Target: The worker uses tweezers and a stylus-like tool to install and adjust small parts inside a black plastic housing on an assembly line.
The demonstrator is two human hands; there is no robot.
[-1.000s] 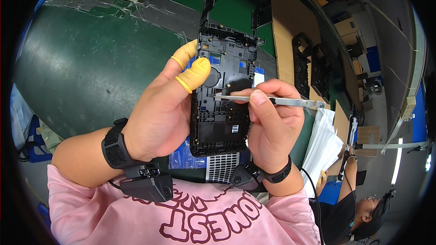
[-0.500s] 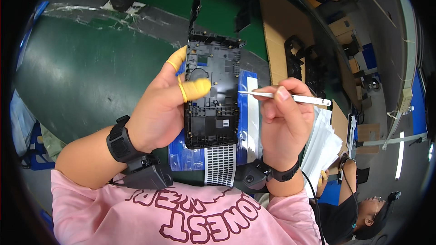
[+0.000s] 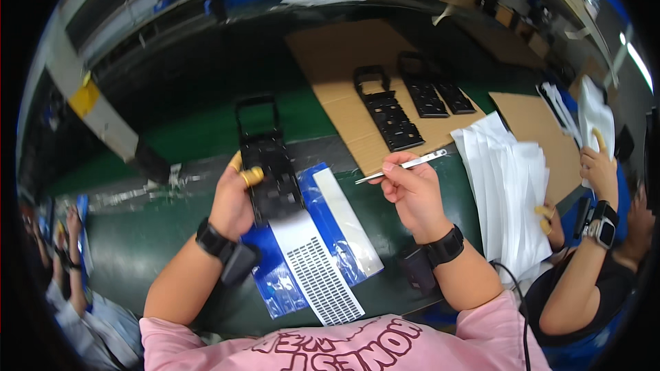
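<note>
My left hand (image 3: 232, 199), with yellow finger cots, grips the left side of a black plastic housing (image 3: 270, 172) that has an open frame loop at its far end. Pinched in my right hand (image 3: 412, 189) are silver tweezers (image 3: 425, 160), their tips pointing left, apart from the housing. Under the housing's near end lies a white sheet of small black rectangular stickers (image 3: 323, 275), on top of a blue plastic sheet (image 3: 271, 292) with a white strip along its right part.
Several similar black housings (image 3: 392, 120) lie on brown cardboard (image 3: 323, 79) at the far right. White bags or sheets (image 3: 505, 189) are piled to my right, where a co-worker's hand (image 3: 598, 168) holds another white sheet. A pillar (image 3: 96, 103) stands far left on the green table (image 3: 137, 233).
The view has lifted and turned, bringing the far table and cardboard into sight. The tweezers are now farther from the housing. Both hands keep their holds.
</note>
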